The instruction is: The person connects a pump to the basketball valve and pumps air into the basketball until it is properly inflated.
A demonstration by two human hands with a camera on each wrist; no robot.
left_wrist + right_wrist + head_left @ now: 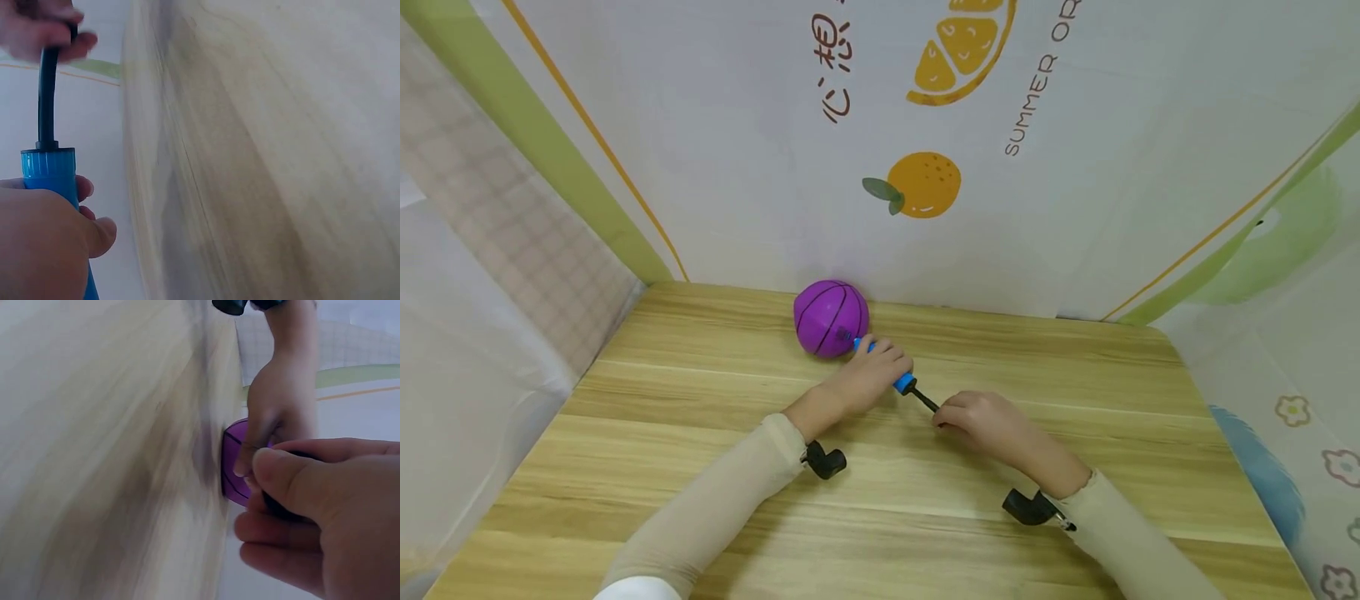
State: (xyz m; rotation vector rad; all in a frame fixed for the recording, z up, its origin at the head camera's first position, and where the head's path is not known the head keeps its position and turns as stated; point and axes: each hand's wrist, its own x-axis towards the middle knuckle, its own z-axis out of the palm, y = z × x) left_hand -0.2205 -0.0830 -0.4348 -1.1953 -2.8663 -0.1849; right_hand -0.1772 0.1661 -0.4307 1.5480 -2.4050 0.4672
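Fruit-printed cloth [737,167] hangs behind a wooden table [895,508]. Leftmost, a purple ball [829,317] sits near the table's back edge. Just right of it, the left hand [871,375] grips a blue pump [905,383] (its tip at the ball; whether inserted, I cannot tell). Farther right, the right hand [988,422] grasps the end of the pump's black rod [926,401].

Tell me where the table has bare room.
The table is bare left of the purple ball, right of the right hand toward the right edge, and between the left sleeve and right sleeve. It's crowded in the middle, where the left hand and right hand hold the blue pump beside the ball.
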